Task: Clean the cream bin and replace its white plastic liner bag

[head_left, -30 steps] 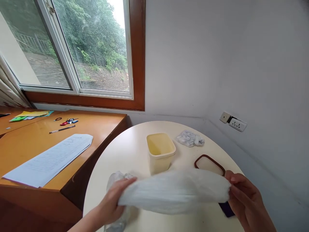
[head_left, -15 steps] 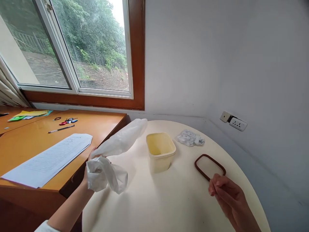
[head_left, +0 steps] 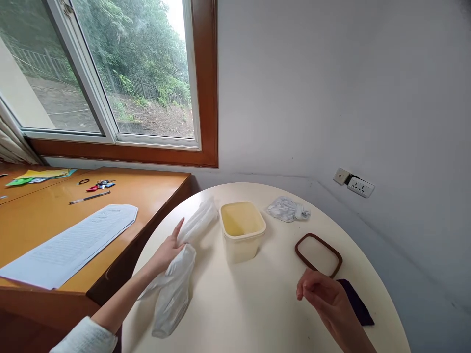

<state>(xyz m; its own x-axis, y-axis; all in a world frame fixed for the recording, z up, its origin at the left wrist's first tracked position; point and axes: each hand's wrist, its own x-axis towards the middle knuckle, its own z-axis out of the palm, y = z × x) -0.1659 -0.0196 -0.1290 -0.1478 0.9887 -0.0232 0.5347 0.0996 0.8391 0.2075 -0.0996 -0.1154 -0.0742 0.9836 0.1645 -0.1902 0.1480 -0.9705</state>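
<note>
My left hand (head_left: pixel 170 254) is on a white plastic bag (head_left: pixel 172 289) that lies stretched along the left side of the round table. Its index finger points out and the fingers are apart; the palm side is hidden. Over the table's right side hovers my right hand (head_left: pixel 324 299), fingers curled together, with nothing visible in them. Just beyond it lies a brown rounded-rectangle ring (head_left: pixel 306 259). A dark purple cloth-like piece (head_left: pixel 356 303) shows partly behind this hand. Between the hands stands a pale yellow open tub (head_left: pixel 243 247).
A knotted clear plastic bag (head_left: pixel 287 209) lies behind the ring on the white round table (head_left: pixel 257 314). To the left, a wooden desk (head_left: pixel 158 189) holds papers (head_left: pixel 73 245), a pen (head_left: pixel 90 197) and keys (head_left: pixel 105 184). A wall socket (head_left: pixel 361 187) is at right.
My left hand has moved right and forward, and the white bag it held up now lies on the table. My right hand has shifted left, and the purple piece behind it has come into sight.
</note>
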